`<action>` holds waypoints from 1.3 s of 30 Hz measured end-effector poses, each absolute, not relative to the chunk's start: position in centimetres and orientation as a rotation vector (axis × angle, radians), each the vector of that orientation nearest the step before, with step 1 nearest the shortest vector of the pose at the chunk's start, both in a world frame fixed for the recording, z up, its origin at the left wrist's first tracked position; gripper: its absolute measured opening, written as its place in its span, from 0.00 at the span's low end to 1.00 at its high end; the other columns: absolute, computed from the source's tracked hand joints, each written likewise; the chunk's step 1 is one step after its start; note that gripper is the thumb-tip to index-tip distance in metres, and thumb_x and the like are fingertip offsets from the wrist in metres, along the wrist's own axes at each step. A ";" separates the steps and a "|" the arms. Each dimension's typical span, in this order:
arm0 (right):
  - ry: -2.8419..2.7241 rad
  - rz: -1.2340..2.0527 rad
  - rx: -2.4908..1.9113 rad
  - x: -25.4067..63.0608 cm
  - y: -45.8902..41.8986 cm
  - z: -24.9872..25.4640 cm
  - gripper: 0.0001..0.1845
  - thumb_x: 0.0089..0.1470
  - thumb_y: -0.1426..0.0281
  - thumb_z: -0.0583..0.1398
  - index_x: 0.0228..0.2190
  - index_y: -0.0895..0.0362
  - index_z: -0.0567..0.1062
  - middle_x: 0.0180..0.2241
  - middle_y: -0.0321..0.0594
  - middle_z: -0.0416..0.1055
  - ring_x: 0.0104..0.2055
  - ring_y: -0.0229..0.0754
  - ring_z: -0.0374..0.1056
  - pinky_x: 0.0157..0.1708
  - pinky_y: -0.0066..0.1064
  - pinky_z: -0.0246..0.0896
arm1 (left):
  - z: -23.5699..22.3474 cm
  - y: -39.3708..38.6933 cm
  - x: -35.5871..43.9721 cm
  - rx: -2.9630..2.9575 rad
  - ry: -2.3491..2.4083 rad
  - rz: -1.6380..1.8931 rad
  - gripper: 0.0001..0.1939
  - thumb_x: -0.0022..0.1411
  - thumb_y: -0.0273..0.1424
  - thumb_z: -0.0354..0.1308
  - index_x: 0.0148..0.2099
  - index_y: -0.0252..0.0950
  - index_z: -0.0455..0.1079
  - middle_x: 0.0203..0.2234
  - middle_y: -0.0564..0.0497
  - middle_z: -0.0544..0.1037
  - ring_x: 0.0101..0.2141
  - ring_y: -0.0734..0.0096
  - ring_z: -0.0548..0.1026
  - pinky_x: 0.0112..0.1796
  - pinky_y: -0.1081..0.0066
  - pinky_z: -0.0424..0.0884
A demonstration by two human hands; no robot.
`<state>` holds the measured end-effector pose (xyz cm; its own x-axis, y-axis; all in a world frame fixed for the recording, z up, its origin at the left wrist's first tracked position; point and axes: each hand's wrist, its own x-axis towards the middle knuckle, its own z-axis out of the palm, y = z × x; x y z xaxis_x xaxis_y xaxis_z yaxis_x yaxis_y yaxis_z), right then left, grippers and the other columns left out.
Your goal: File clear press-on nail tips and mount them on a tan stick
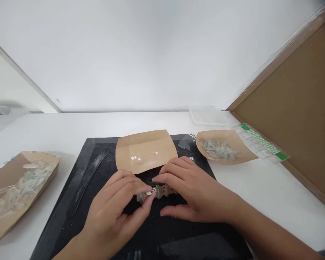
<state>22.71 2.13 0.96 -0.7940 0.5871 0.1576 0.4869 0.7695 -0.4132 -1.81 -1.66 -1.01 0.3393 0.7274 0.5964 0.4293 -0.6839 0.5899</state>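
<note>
On the black mat lies a narrow tan strip bearing a row of several greyish, translucent round pieces. My left hand is closed at the strip's left part, its thumb and index finger pinching a small white piece. Just right of it my right hand is spread over the strip, thumb below and fingers above, partly covering the right end. Its fingers are apart, and nothing shows between them except the strip beneath.
A tan paper tray with white bits stands behind the hands. Paper trays at left and right hold clear nail tips. A dark nail file lies on the mat. Beyond the right tray sits a clear compartment case; cardboard rises beside it.
</note>
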 end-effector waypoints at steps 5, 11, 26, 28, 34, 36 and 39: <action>-2.472 0.626 -0.684 21.4 1.2 0.9 0.17 0.70 0.61 0.63 0.53 0.57 0.72 0.46 0.40 0.77 0.48 0.41 0.70 0.50 0.35 0.60 | -0.4 -2.0 -1.8 2.207 0.891 1.308 0.09 0.64 0.17 0.66 0.44 0.34 0.76 0.32 0.51 0.81 0.34 0.72 0.76 0.37 0.71 0.76; -2.421 0.549 -0.634 20.8 1.0 -0.2 0.09 0.74 0.64 0.57 0.45 0.57 0.74 0.38 0.36 0.78 0.40 0.38 0.69 0.43 0.34 0.56 | -0.4 -1.9 -2.0 2.190 0.903 1.295 0.07 0.67 0.19 0.65 0.44 0.35 0.76 0.31 0.50 0.80 0.34 0.70 0.75 0.30 0.73 0.74; -2.368 0.396 -0.657 20.7 1.1 -0.6 0.07 0.73 0.69 0.56 0.41 0.55 0.74 0.30 0.32 0.78 0.33 0.39 0.65 0.41 0.37 0.49 | -0.2 -1.8 -2.2 2.166 0.879 1.291 0.11 0.66 0.18 0.64 0.48 0.35 0.78 0.35 0.48 0.80 0.34 0.71 0.76 0.34 0.69 0.75; -2.368 0.389 -0.657 20.7 1.1 -0.6 0.07 0.73 0.68 0.56 0.42 0.55 0.74 0.30 0.32 0.77 0.33 0.38 0.65 0.41 0.37 0.48 | -0.3 -1.9 -2.2 2.137 0.867 1.290 0.11 0.66 0.17 0.64 0.47 0.35 0.78 0.35 0.49 0.80 0.33 0.71 0.76 0.34 0.68 0.75; -2.370 0.397 -0.678 20.7 1.0 -0.2 0.09 0.74 0.68 0.55 0.41 0.55 0.74 0.30 0.33 0.78 0.33 0.38 0.65 0.41 0.37 0.48 | -0.6 -2.1 -2.3 2.055 0.832 1.307 0.15 0.66 0.16 0.62 0.50 0.38 0.77 0.33 0.51 0.81 0.32 0.71 0.76 0.40 0.63 0.77; -2.377 0.395 -0.694 20.7 1.0 -0.1 0.10 0.74 0.68 0.54 0.41 0.55 0.74 0.30 0.34 0.77 0.33 0.38 0.66 0.41 0.37 0.48 | -0.6 -2.1 -2.2 2.021 0.856 1.306 0.15 0.66 0.16 0.62 0.49 0.39 0.77 0.32 0.52 0.81 0.33 0.70 0.76 0.38 0.65 0.77; -2.387 0.385 -0.710 20.7 1.0 0.0 0.11 0.74 0.68 0.54 0.39 0.55 0.74 0.29 0.34 0.76 0.33 0.38 0.66 0.40 0.37 0.48 | -0.6 -2.0 -2.1 2.003 0.866 1.313 0.12 0.67 0.17 0.62 0.47 0.39 0.77 0.32 0.51 0.81 0.32 0.71 0.76 0.35 0.67 0.76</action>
<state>20.69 0.98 -0.02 -0.6688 0.5727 0.4741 0.3947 0.8139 -0.4264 -2.13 -2.03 -0.62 0.3027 0.7778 0.5508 0.2004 -0.6170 0.7611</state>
